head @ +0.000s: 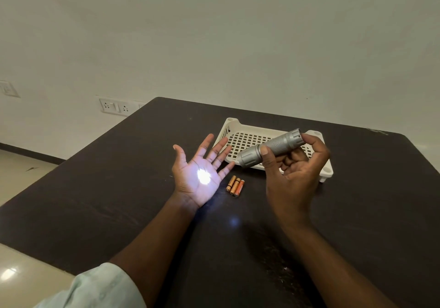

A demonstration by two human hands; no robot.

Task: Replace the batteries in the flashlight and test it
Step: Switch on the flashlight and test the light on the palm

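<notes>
From my head camera, I held the silver flashlight [271, 147] in my right hand [294, 172], thumb on the barrel near the head and fingers curled behind it, above the near edge of the white basket [238, 127]. Its long axis ran from upper right down to lower left, lens end aimed at my left hand [202, 173], which lay flat, palm up, fingers spread, holding nothing. A bright spot of light sat on that palm, so I judged the test was working. Three batteries [235, 185] lay side by side on the dark table [119, 188], between my hands, nearer the left.
</notes>
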